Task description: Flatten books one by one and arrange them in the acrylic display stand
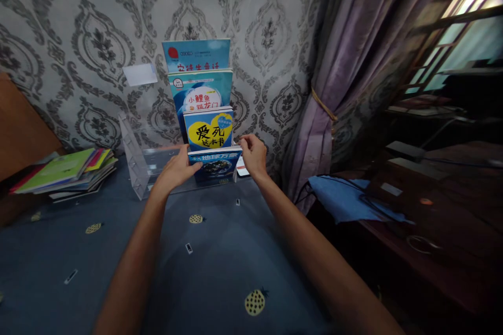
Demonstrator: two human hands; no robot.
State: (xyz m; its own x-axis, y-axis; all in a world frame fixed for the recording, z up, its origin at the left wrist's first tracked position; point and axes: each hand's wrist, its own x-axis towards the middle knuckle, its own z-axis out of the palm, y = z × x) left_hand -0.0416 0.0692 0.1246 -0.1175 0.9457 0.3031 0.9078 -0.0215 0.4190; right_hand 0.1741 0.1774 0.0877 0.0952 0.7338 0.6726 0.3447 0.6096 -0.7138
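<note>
A clear acrylic tiered rack (135, 167) stands on the blue patterned cloth (220, 251) against the wall. Several books stand in its right column, stepped one above another. The front one is a dark blue book (217, 164) with a globe picture. My left hand (176, 170) grips this book's left edge, fingers closed on it. My right hand (253, 156) pinches its upper right corner. Behind it rise a blue book with a yellow heart (208, 128), a light blue fish book (200, 93) and a blue-topped book (196, 55).
A loose stack of thin colourful books (66, 172) lies at the left on the cloth. A purple curtain (346, 73) hangs at the right, beside a dark wooden desk (432, 230) with a blue cloth (346, 196). Patterned wallpaper is behind the rack.
</note>
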